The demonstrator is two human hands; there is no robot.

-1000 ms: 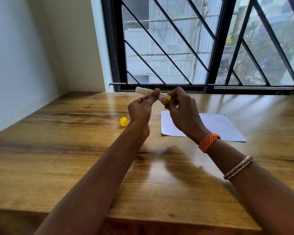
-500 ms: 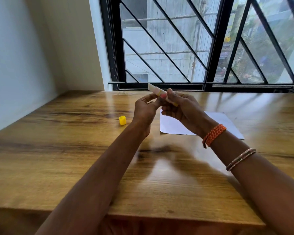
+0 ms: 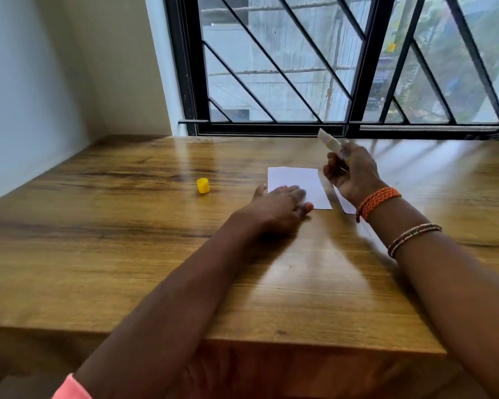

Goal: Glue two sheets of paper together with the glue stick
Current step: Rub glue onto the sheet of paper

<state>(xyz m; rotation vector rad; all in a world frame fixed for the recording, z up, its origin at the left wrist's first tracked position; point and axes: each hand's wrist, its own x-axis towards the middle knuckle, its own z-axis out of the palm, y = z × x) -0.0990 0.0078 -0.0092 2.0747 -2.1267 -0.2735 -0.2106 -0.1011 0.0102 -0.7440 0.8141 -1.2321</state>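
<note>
Worktop (image 3: 127, 254): brown wood grain, glossy. Paper (image 3: 297, 180): white, plain. Cap (image 3: 203, 186): yellow. Glue stick (image 3: 330, 143): whitish with yellow marking. Braided wristband (image 3: 376, 201): orange. Bangles (image 3: 412, 236): thin, speckled. Sleeve (image 3: 72, 388): coral pink. Window frame (image 3: 355, 82): black diagonal bars.

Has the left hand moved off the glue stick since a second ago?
Yes. The left hand has dropped from the glue stick to the paper, right of the yellow cap; its fingers lie flat.

R hand (image 3: 350, 174) gripped white-yellow glue stick (image 3: 330, 143) above white paper sheets (image 3: 297, 182); L hand (image 3: 280, 201) lay flat on them; small yellow plastic cap (image 3: 203, 186) at 9 o'clock on wooden table (image 3: 127, 240).
</note>
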